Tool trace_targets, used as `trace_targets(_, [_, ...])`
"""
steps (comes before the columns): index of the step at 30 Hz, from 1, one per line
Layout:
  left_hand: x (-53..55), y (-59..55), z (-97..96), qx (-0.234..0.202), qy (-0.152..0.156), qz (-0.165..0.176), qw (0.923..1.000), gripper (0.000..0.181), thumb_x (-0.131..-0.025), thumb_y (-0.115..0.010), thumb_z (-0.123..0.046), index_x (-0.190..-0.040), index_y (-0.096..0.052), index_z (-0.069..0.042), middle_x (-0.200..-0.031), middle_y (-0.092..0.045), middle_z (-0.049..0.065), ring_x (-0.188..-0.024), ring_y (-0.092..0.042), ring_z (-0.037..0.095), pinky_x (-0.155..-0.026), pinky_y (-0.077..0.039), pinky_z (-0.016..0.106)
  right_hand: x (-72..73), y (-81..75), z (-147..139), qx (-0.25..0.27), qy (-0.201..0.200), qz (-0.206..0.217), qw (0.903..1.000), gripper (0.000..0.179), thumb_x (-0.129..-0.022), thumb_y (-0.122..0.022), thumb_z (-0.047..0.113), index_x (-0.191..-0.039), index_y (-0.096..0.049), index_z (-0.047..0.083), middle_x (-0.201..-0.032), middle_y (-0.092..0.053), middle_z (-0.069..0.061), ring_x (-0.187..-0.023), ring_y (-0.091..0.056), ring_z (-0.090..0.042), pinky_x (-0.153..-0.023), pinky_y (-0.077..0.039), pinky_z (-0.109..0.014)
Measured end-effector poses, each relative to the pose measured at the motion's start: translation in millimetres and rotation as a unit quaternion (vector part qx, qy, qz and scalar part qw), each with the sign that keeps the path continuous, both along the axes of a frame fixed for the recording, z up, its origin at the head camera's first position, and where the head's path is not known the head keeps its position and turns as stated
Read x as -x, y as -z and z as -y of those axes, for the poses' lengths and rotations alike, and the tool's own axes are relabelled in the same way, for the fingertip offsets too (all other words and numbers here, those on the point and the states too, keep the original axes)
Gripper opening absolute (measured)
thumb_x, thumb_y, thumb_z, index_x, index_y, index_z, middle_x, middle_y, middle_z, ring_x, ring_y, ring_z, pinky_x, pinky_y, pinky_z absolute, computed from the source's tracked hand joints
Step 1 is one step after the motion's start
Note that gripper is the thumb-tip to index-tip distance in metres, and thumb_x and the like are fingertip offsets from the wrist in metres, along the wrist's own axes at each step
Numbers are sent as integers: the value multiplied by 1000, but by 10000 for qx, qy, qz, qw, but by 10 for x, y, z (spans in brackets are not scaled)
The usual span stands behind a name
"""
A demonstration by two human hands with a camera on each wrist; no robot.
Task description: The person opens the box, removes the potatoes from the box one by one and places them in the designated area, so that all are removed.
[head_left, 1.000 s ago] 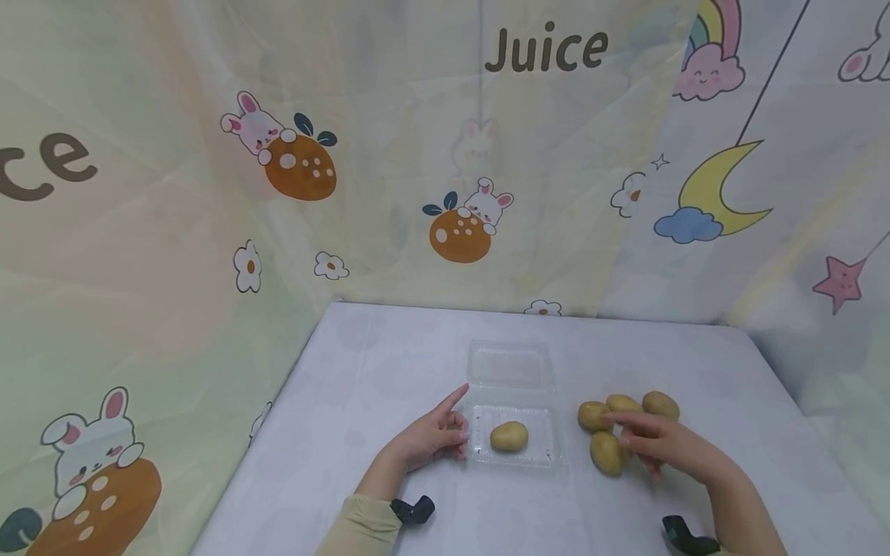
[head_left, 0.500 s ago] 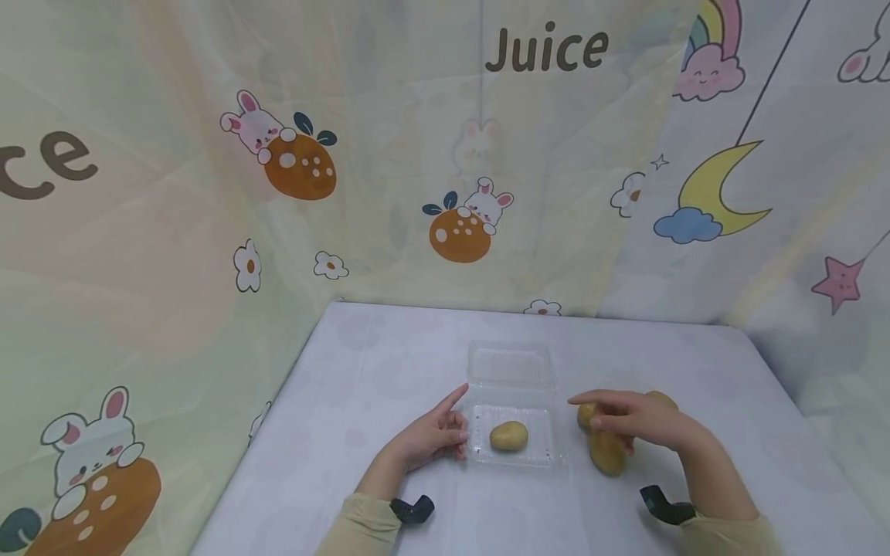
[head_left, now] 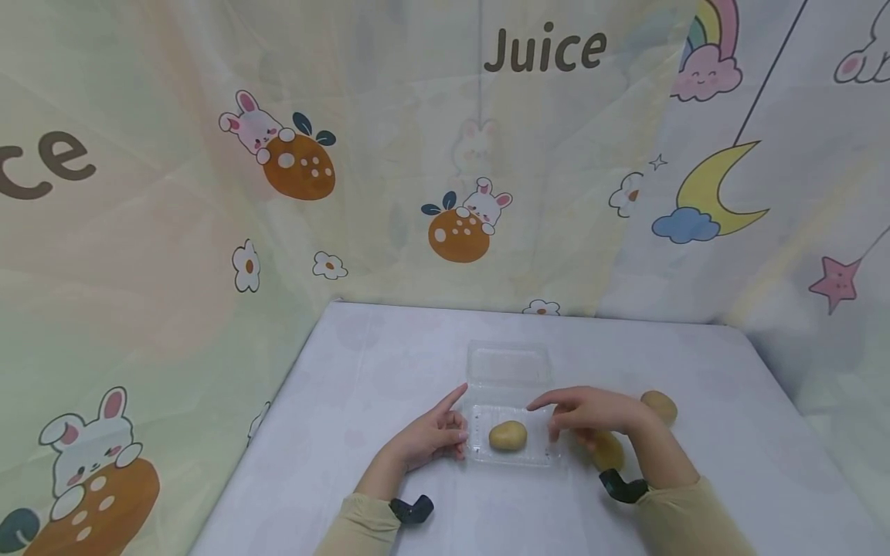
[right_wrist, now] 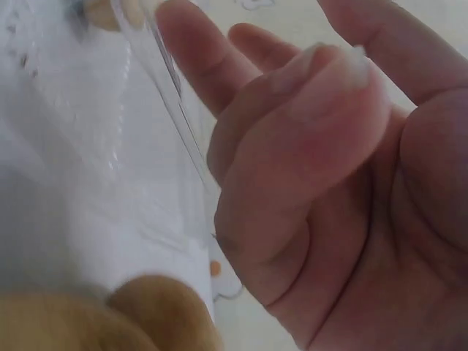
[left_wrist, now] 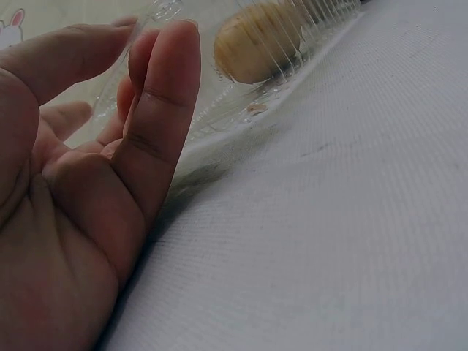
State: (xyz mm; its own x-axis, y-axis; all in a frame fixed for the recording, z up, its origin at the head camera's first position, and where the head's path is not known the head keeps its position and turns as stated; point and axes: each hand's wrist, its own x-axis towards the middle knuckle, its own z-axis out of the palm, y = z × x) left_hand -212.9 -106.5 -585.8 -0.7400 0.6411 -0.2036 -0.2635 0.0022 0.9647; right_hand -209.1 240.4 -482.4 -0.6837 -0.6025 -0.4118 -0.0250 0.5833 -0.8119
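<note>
An open clear plastic box (head_left: 480,457) with a hinged lid (head_left: 510,364) lies on the table, one potato (head_left: 507,436) in its base. My left hand (head_left: 433,435) is at the box's left side, index finger pointing forward and the other fingers bent loosely near the wall. No object shows in its palm (left_wrist: 44,292). My right hand (head_left: 591,409) reaches over the box's right edge, index finger stretched out. In the right wrist view its lower fingers (right_wrist: 278,153) are loosely bent with nothing in them, and one fingertip is right by the clear wall.
Right of the box, a potato (head_left: 609,450) lies partly under the right hand, and another potato (head_left: 659,407) sits behind the right wrist. Black wrist mounts (head_left: 413,510) are on both arms. A printed cloth wall (head_left: 389,154) rises behind the white table (head_left: 375,347).
My right hand has moved left from over the loose potatoes to the box's right edge, covering some of the potatoes. The left hand and the potato in the box have stayed put.
</note>
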Motion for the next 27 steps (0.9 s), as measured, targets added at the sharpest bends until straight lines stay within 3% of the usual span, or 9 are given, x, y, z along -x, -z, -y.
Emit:
trace_targets(5, [-5,-22,7,-18,-7,30,10000,89,-92,-68,-9,-156,-17,-43,-99,-55,2,-77,-64,16,-74,-60,35,46,-9,188,-273,-154,247,9992,41,-97,-61,35,-136,-57,26,-95,-75,-8,-43,-45,-17,-44,-45,-27])
trace_targets(12, [-3,-7,11,-31,2,56,10000,89,-91,-69,-11,-156,-18,-43,-99,-56,1,-76,-64,16,-74,-60,35,91,28,383,-526,-392,264,9975,35,-96,-61,36,-131,-61,31,-98,-74,-6,-45,-44,-16,-45,-44,-28])
trace_targets(27, [2,5,18,-141,69,57,9999,89,-91,-69,-11,-156,-16,-43,-99,-56,1,-77,-64,15,-74,-60,34,283,169,597,-439,-506,125,9977,31,-96,-62,31,-127,-62,32,-94,-71,-12,-46,-49,-15,-46,-48,-27])
